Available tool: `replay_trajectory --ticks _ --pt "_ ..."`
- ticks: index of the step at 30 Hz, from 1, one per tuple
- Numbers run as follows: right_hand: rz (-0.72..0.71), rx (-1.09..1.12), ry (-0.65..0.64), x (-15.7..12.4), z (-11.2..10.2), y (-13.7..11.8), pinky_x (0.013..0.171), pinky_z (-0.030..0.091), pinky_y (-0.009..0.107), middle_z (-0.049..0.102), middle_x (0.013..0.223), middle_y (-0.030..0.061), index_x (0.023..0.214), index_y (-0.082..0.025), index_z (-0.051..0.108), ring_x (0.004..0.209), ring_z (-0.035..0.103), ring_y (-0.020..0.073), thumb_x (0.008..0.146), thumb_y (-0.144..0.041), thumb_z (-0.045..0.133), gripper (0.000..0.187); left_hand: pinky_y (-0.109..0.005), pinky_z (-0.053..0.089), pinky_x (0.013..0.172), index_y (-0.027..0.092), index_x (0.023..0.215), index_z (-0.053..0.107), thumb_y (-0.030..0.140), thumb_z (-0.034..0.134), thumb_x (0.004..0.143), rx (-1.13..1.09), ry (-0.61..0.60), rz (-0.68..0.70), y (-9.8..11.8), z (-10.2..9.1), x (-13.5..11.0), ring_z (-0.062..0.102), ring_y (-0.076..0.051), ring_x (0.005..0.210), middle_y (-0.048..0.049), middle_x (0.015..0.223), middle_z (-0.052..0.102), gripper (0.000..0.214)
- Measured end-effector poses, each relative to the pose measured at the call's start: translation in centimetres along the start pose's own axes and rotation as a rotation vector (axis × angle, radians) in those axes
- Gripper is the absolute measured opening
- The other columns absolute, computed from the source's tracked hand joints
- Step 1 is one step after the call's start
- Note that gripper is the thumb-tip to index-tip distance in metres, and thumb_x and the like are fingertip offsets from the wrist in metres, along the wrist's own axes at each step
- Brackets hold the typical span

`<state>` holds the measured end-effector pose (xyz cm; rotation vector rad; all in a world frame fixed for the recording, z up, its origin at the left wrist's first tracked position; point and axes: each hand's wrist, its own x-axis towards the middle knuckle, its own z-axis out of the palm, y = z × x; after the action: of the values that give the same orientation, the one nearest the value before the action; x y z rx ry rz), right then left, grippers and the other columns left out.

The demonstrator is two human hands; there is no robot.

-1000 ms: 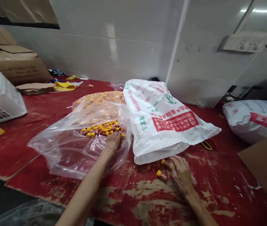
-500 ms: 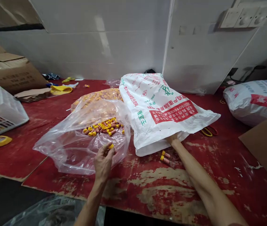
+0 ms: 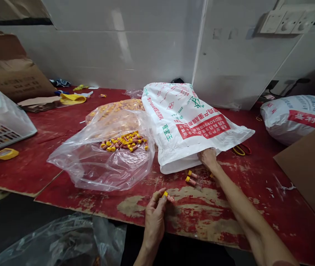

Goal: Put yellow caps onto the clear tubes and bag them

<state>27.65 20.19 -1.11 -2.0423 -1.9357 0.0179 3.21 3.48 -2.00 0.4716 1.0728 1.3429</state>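
Note:
My left hand (image 3: 155,214) pinches a small yellow-capped tube (image 3: 170,198) between thumb and fingertips, just above the table's front part. The tube is clear with reddish-and-white printing. My right hand (image 3: 208,158) reaches into the mouth of a white woven sack (image 3: 179,111) lying flat; its fingers are hidden inside. Below that mouth, two more capped tubes (image 3: 192,181) lie side by side on the table, and a bit of yellow shows beside my right wrist. Left of the sack, an open clear plastic bag (image 3: 91,173) holds a heap of yellow-capped tubes (image 3: 126,141).
The red table (image 3: 71,199) has worn patches. On the left are a white plastic basket (image 3: 7,127), a roll of tape (image 3: 4,154) and a cardboard box (image 3: 19,77). Scissors (image 3: 241,149), another full sack (image 3: 296,114) and a cardboard piece (image 3: 310,166) are on the right.
My left hand has moved from the clear bag's opening rightward and toward me, with a tube in its fingers. My right hand has drawn slightly out of the sack.

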Motion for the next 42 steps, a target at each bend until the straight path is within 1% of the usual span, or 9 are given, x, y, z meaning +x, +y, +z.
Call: replay_trajectory --ticks 3,8,15,21,26,29,36,39,42 --pt "-0.025 0.233 -0.001 -4.6 -1.8 -1.4 0.067 0.046 0.028 0.065 0.086 0.0078 0.097 -0.015 0.058 0.076 0.061 0.0185 0.087 -0.031 0.046 0.022 -0.021 0.049 0.068 0.017 0.092 0.066 0.032 0.082 0.056 -0.065 0.018 -0.021 0.2 0.3 -0.2 0.062 -0.01 0.066 0.0004 0.073 0.068 0.043" --pt "0.058 1.311 -0.14 -12.8 -3.1 -3.9 0.059 0.049 0.027 0.06 0.093 0.0024 0.105 -0.022 0.05 0.062 0.057 0.0121 0.082 -0.035 0.057 0.027 -0.021 0.048 0.06 0.015 0.085 0.067 0.024 0.084 0.052 -0.206 0.004 -0.06 0.1 2.3 -0.5 0.064 -0.013 0.068 -0.0011 0.074 0.068 0.038" --pt "0.101 1.503 -0.271 -17.3 -2.3 -6.2 0.068 0.052 0.029 0.057 0.096 0.0025 0.093 -0.022 0.052 0.073 0.06 0.0144 0.077 -0.032 0.064 0.023 -0.022 0.05 0.066 0.017 0.081 0.069 0.021 0.085 0.049 -0.224 0.074 -0.041 -2.0 3.4 -1.5 0.063 -0.011 0.071 0.0006 0.082 0.067 0.036" --pt "0.057 1.369 -0.234 -18.6 -0.4 -6.6 0.074 0.051 0.027 0.059 0.1 0.0034 0.1 -0.022 0.051 0.087 0.059 0.0158 0.083 -0.034 0.058 0.022 -0.029 0.048 0.083 0.018 0.1 0.071 0.039 0.065 0.077 0.229 -0.078 0.07 -2.3 2.4 -2.4 0.064 -0.02 0.092 -0.0058 0.097 0.071 0.032" --pt "-0.172 0.987 -0.177 -19.2 1.0 -6.6 0.082 0.048 0.029 0.062 0.105 0.005 0.112 -0.022 0.054 0.095 0.059 0.0176 0.092 -0.031 0.046 0.023 -0.03 0.048 0.083 0.02 0.1 0.071 0.034 0.051 0.087 0.574 -0.206 0.243 -1.6 1.8 -2.1 0.064 -0.02 0.09 -0.0054 0.098 0.071 0.028" --pt "-0.34 0.679 -0.016 -18.7 1.6 -6.5 0.081 0.046 0.031 0.063 0.104 0.0062 0.112 -0.021 0.056 0.094 0.059 0.0193 0.094 -0.028 0.044 0.023 -0.029 0.049 0.081 0.021 0.093 0.072 0.025 0.048 0.087 0.777 -0.258 0.394 -0.8 1.4 -1.3 0.064 -0.018 0.087 -0.0054 0.094 0.071 0.025" --pt "-0.497 0.172 0.303 -17.3 3.2 -6.7 0.078 0.04 0.037 0.064 0.091 0.0081 0.105 -0.016 0.059 0.083 0.055 0.0223 0.094 -0.026 0.043 0.021 -0.027 0.049 0.074 0.018 0.093 0.066 0.019 0.043 0.086 1.151 0.188 0.814 5.1 -0.2 4.7 0.063 -0.016 0.08 -0.0053 0.084 0.066 0.024" --pt "-0.503 0.164 0.353 -17.4 3.7 -6.4 0.083 0.039 0.04 0.061 0.103 0.011 0.111 -0.016 0.056 0.094 0.054 0.0255 0.094 -0.03 0.042 0.026 -0.03 0.048 0.076 0.017 0.093 0.065 0.016 0.042 0.085 1.364 0.404 0.789 8.6 -1.8 10.5 0.062 -0.019 0.081 -0.0078 0.09 0.066 0.024" --pt "-0.492 0.181 0.409 -16.9 3.5 -5.6 0.088 0.038 0.041 0.058 0.112 0.0123 0.116 -0.017 0.054 0.104 0.052 0.0265 0.094 -0.028 0.04 0.028 -0.037 0.046 0.08 0.013 0.089 0.064 0.011 0.042 0.079 1.414 0.436 0.745 11.1 -3.0 16.4 0.061 -0.025 0.089 -0.0148 0.095 0.066 0.025"
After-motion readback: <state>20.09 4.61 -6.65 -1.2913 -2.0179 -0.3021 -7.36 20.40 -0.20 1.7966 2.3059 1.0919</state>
